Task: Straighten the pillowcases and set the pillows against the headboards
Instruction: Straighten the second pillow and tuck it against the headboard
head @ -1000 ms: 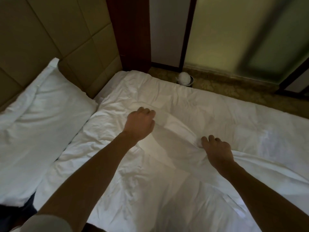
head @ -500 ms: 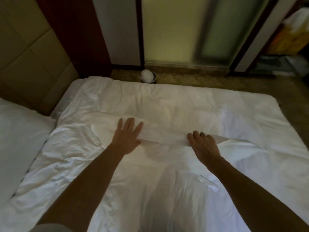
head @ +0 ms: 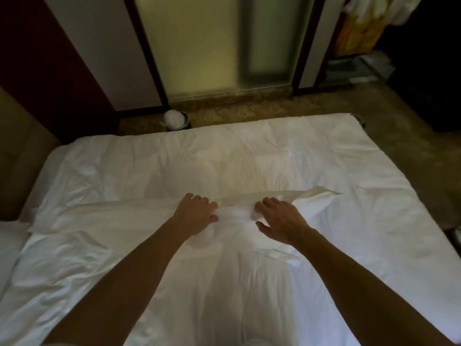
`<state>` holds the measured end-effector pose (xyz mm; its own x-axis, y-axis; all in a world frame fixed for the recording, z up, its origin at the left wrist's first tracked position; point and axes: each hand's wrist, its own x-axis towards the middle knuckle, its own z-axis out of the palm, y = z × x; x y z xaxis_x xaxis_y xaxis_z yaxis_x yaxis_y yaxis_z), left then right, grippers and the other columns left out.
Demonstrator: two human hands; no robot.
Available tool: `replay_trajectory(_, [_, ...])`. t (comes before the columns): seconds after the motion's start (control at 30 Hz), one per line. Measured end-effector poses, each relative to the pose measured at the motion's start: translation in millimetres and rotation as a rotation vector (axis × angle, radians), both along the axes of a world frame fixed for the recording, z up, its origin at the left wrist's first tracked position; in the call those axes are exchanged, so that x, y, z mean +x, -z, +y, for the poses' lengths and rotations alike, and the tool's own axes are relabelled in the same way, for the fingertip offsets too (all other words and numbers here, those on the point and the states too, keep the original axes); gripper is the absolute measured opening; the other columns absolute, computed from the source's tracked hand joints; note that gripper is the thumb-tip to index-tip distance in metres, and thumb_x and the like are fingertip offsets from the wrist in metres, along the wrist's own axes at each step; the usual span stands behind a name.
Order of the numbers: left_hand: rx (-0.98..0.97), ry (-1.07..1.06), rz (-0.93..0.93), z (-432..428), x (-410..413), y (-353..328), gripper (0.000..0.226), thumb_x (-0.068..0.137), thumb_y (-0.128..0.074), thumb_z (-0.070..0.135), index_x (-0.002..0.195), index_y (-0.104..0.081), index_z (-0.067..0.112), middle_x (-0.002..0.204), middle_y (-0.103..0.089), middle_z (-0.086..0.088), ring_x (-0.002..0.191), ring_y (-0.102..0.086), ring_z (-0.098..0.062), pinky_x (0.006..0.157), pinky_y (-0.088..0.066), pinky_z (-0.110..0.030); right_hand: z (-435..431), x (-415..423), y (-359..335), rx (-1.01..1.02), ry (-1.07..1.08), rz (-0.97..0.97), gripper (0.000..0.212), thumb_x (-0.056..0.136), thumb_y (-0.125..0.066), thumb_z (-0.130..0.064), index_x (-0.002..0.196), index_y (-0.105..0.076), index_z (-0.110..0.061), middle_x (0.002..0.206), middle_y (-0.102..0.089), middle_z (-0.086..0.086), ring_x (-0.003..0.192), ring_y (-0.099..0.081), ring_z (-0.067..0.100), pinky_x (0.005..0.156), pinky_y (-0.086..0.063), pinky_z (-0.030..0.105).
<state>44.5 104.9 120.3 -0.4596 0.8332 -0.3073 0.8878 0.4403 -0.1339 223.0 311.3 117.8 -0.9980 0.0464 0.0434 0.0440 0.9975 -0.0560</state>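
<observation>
- Across the middle of the bed (head: 324, 158), a flat white pillowcase (head: 124, 216), creased, stretching as a long band from the headboard side on the left to a lifted corner on the right.
- Bunched into a small heap of cloth at its middle, between the two hands.
- Grips that heap with the left hand (head: 197, 213), fingers curled into the cloth, knuckles up.
- Rests the right hand (head: 279, 218) on the cloth just beside it, fingers relaxed and slightly spread, thumb held apart, fingertips touching the fabric.
- Under both bare forearms, more rumpled white bedding, down to the near edge of the bed.
- At the far left edge, part of a white pillow (head: 7, 245), beside the padded headboard (head: 20, 158).
- Past the far side of the bed, on the patterned carpet (head: 249, 111), a small bin (head: 184, 122) with a white liner.
- Behind the bin, a frosted glass panel (head: 199, 46) in a dark frame.
- At the top right, a blurred yellow bag (head: 356, 36).
</observation>
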Motion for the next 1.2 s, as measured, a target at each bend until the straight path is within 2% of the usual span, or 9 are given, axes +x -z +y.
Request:
replay_trajectory(0.13, [0.086, 0.126, 0.083, 1, -3, 1, 0.022, 0.094, -0.056, 0.043, 0.105, -0.064, 0.025, 0.094, -0.069, -0.002, 0.089, -0.066, -0.025, 0.090, -0.041, -0.037, 46, 14, -11, 0.143, 0.156, -0.018, 0.046, 0.075, -0.073, -0.027, 0.115, -0.056, -0.014, 0.097, -0.060, 0.007, 0.085, -0.057, 0.027, 0.076, -0.049, 0.042])
replay_trajectory(0.27, [0.122, 0.101, 0.138, -1, -9, 5, 0.021, 0.071, -0.083, 0.034, 0.075, -0.065, 0.025, 0.060, -0.060, 0.003, 0.053, -0.061, -0.022, 0.065, -0.049, -0.035, 85, 24, -19, 0.309, 0.246, -0.101, 0.022, 0.076, -0.073, -0.018, 0.095, -0.063, -0.014, 0.080, -0.065, 0.006, 0.077, -0.061, 0.028, 0.082, -0.045, 0.045])
replay_trajectory(0.43, [0.189, 0.016, 0.160, 3, -6, -2, 0.008, 0.087, -0.068, 0.032, 0.089, -0.066, 0.024, 0.071, -0.065, 0.001, 0.063, -0.063, -0.023, 0.070, -0.046, -0.035, 92, 32, -19, 0.318, 0.415, -0.080, 0.015, 0.079, -0.070, -0.022, 0.082, -0.060, -0.012, 0.065, -0.061, 0.005, 0.060, -0.059, 0.028, 0.070, -0.043, 0.040])
replay_trajectory(0.57, [0.193, -0.036, 0.173, 5, -6, -8, 0.008, 0.091, -0.062, 0.031, 0.092, -0.064, 0.024, 0.072, -0.065, 0.001, 0.064, -0.064, -0.024, 0.070, -0.046, -0.034, 87, 40, -18, 0.238, 0.522, -0.182, 0.021, 0.087, -0.064, -0.031, 0.095, -0.058, -0.013, 0.073, -0.066, 0.003, 0.068, -0.062, 0.024, 0.062, -0.044, 0.033])
replay_trajectory(0.67, [0.191, -0.055, 0.175, 5, -6, -10, 0.011, 0.094, -0.056, 0.032, 0.096, -0.063, 0.024, 0.077, -0.067, 0.000, 0.069, -0.065, -0.024, 0.072, -0.043, -0.034, 96, 38, -26, 0.191, 0.418, -0.274, 0.036, 0.091, -0.055, -0.048, 0.110, -0.057, -0.017, 0.089, -0.071, -0.001, 0.079, -0.067, 0.021, 0.076, -0.049, 0.034])
replay_trajectory(0.73, [0.211, -0.069, 0.172, 5, -6, -10, 0.010, 0.092, -0.060, 0.031, 0.094, -0.064, 0.023, 0.076, -0.067, -0.001, 0.068, -0.065, -0.025, 0.071, -0.045, -0.034, 100, 34, -38, 0.156, 0.363, -0.263, 0.048, 0.089, -0.047, -0.065, 0.101, -0.060, -0.020, 0.079, -0.070, -0.002, 0.071, -0.067, 0.021, 0.087, -0.048, 0.039])
replay_trajectory(0.87, [0.214, -0.032, 0.202, 2, 0, -12, 0.011, 0.080, -0.075, 0.026, 0.084, -0.065, 0.022, 0.065, -0.061, 0.001, 0.058, -0.061, -0.023, 0.060, -0.045, -0.031, 95, 21, -62, 0.178, 0.308, -0.152, 0.055, 0.097, -0.028, -0.064, 0.071, -0.051, -0.021, 0.059, -0.055, -0.004, 0.058, -0.057, 0.018, 0.072, -0.048, 0.037])
replay_trajectory(1.0, [0.195, -0.012, 0.228, -3, 5, -13, 0.014, 0.075, -0.077, 0.023, 0.081, -0.064, 0.025, 0.064, -0.059, 0.003, 0.057, -0.059, -0.021, 0.058, -0.039, -0.029, 79, -5, -63, 0.099, 0.096, -0.042, 0.032, 0.098, -0.050, -0.045, 0.107, -0.061, -0.017, 0.099, -0.068, 0.003, 0.093, -0.063, 0.023, 0.080, -0.051, 0.038])
replay_trajectory(1.2, [0.175, -0.087, 0.237, -10, 25, -17, 0.013, 0.077, -0.076, 0.023, 0.083, -0.065, 0.025, 0.067, -0.060, 0.001, 0.060, -0.059, -0.022, 0.060, -0.039, -0.030, 39, -38, -31, -0.132, -0.009, -0.305, 0.056, 0.092, -0.057, -0.052, 0.139, -0.046, -0.024, 0.127, -0.062, 0.004, 0.113, -0.059, 0.025, 0.100, -0.043, 0.043])
